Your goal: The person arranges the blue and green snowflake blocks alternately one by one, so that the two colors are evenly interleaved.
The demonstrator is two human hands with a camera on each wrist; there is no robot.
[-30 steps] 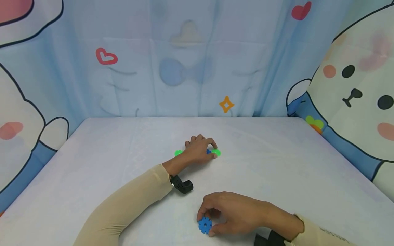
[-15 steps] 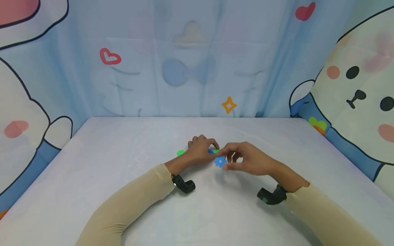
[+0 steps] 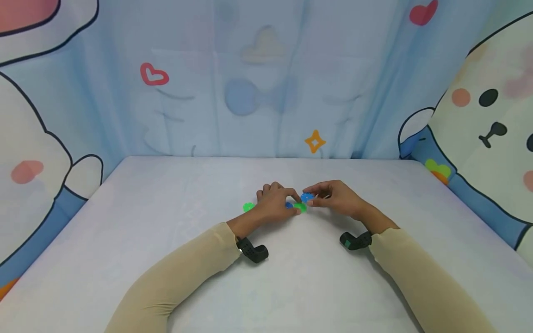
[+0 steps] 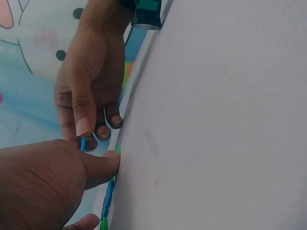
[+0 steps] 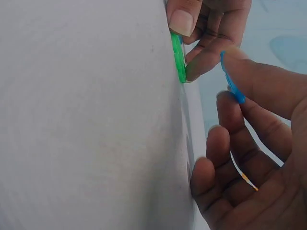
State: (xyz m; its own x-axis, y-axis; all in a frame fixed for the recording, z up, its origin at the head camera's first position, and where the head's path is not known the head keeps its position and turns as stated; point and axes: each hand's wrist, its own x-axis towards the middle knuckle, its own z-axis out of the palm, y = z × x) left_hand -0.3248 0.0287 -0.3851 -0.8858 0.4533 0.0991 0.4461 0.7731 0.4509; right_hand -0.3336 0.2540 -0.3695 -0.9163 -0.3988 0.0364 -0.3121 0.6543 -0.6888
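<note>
My right hand [image 3: 339, 199] pinches a small blue notched disc [image 3: 307, 197] by its edge, between thumb and index finger. In the right wrist view that blue disc [image 5: 232, 84] is tilted and above the table, apart from the green notched disc [image 5: 178, 57]. With thumb and index finger on either side, my left hand [image 3: 275, 203] holds this green disc [image 3: 300, 207] flat on the table. Another blue disc [image 3: 289, 205] lies just left of it, partly under the hand. A second green disc [image 3: 248, 206] shows past the left hand's other side. Whatever lies between is hidden.
A white cloth covers the table [image 3: 308, 282]. Behind its far edge hangs a light blue curtain [image 3: 187, 125] with cartoon prints. Black wrist devices [image 3: 356, 240] sit below both wrists, close over the cloth.
My right hand has carried the blue disc from the near part of the table up and away, to the right of the left hand. The left hand has stayed at the row of discs.
</note>
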